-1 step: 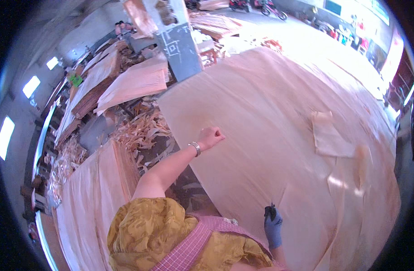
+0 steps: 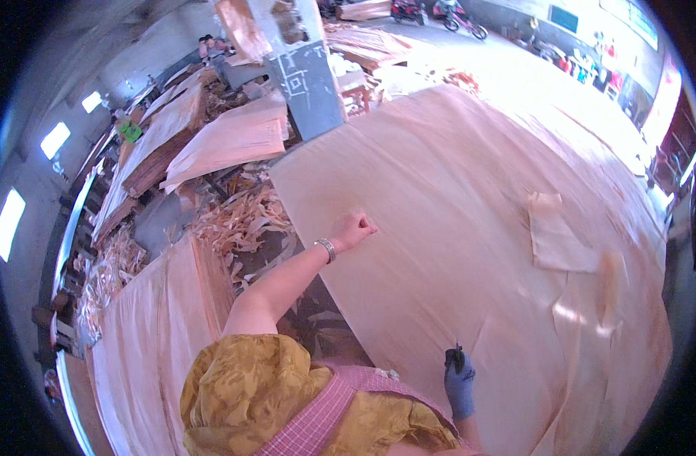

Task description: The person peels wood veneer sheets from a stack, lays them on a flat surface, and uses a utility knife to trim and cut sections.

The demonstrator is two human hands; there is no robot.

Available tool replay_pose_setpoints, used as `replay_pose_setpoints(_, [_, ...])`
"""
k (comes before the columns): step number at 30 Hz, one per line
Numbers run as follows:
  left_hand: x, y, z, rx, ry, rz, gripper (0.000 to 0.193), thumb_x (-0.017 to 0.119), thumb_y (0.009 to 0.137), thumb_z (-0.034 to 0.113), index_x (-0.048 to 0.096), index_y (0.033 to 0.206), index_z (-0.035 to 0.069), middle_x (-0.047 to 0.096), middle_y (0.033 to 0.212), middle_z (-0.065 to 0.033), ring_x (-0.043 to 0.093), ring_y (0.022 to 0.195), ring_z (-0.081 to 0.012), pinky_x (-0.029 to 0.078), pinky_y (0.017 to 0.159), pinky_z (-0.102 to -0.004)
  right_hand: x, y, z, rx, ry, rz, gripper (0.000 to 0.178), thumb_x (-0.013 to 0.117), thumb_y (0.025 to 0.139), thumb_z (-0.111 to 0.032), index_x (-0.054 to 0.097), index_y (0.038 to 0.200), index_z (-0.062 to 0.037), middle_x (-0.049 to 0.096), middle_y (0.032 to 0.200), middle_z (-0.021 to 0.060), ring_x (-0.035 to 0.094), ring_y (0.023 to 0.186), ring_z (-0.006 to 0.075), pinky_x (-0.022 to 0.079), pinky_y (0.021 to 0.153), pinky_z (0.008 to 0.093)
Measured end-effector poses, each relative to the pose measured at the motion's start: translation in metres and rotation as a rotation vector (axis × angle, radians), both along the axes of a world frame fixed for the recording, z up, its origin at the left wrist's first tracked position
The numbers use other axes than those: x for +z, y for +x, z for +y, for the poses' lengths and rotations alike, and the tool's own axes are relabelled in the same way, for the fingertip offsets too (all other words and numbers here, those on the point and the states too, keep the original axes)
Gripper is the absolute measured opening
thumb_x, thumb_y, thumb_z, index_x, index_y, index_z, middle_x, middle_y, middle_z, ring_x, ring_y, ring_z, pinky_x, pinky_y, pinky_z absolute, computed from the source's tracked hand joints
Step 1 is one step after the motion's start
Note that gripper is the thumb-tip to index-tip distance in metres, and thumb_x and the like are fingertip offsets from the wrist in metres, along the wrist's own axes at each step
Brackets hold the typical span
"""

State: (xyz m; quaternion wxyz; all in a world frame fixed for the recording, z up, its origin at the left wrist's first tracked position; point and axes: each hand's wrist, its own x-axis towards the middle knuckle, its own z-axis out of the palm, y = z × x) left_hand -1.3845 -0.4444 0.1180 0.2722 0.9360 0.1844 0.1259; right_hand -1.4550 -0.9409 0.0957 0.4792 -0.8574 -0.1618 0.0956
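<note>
A broad, pale-tan sheet of thin wood veneer (image 2: 424,178) is spreading before the person, a small folded-looking tan veneer piece (image 2: 557,243) lying toward its right edge. Inside the left edge the bare left hand (image 2: 354,230) is curling closed, its contents untellable, while toward the near edge the blue-gloved right hand (image 2: 460,384) is gripping a small black tool (image 2: 456,357). The person is seemingly working over the sheet's surface, the next move calling for careful tool control.

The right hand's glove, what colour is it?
Greyish blue; the glove shows best in the head view.
</note>
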Motion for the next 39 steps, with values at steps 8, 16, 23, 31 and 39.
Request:
replay_pose_setpoints(8, [0.063,-0.003,0.177,0.028,-0.101,-0.122,0.040,0.052,0.095,0.039,0.066,0.083,0.004,0.068,0.068,-0.0061,0.065,0.062,-0.0190,0.050,0.062,-0.0371,-0.024,0.009,0.131,-0.052,0.006,0.049,0.018,0.054,0.096,-0.016,0.063,0.097,-0.0014,0.065,0.084,0.0081,0.061,0.072,0.0198,0.049,0.066,0.0313])
replay_pose_setpoints(16, [0.137,0.048,0.401,-0.209,-0.273,-0.293,0.022,0.061,0.091,0.022,0.069,0.095,0.002,0.071,0.081,-0.0099,0.068,0.071,-0.0178,0.053,0.072,-0.0329,0.034,0.001,0.355,-0.108,0.236,0.138,0.015,0.051,0.098,-0.009,0.063,0.100,-0.0002,0.064,0.081,0.0038,0.059,0.067,0.0134,0.047,0.061,0.0268])
replay_pose_setpoints(23, [0.243,0.132,0.499,-0.108,-0.258,-0.496,0.029,0.070,0.087,0.025,0.070,0.094,-0.003,0.070,0.079,-0.0073,0.063,0.071,-0.0131,0.051,0.067,-0.0311,0.053,0.036,0.487,-0.058,0.100,0.081,0.028,0.061,0.096,-0.023,0.065,0.080,0.0005,0.061,0.069,0.0041,0.057,0.064,0.0119,0.046,0.060,0.0306])
replay_pose_setpoints(31, [0.283,0.251,0.598,0.064,-0.163,-0.545,0.057,0.071,0.082,0.049,0.064,0.097,-0.006,0.069,0.094,-0.0259,0.067,0.095,-0.0364,0.050,0.081,-0.0442,0.025,0.125,0.660,0.002,0.193,0.076,0.030,0.063,0.095,-0.027,0.066,0.082,0.0003,0.061,0.066,0.0037,0.057,0.063,0.0114,0.045,0.059,0.0288])
replay_pose_setpoints(39, [0.269,0.265,0.647,-0.200,-0.549,-0.589,0.025,0.076,0.086,0.026,0.070,0.081,0.003,0.064,0.073,0.0028,0.051,0.065,-0.0055,0.040,0.058,-0.0243,0.116,0.240,0.848,0.193,0.488,-0.150,0.018,0.057,0.097,-0.011,0.068,0.100,0.0014,0.067,0.080,0.0044,0.061,0.074,0.0114,0.050,0.068,0.0274])
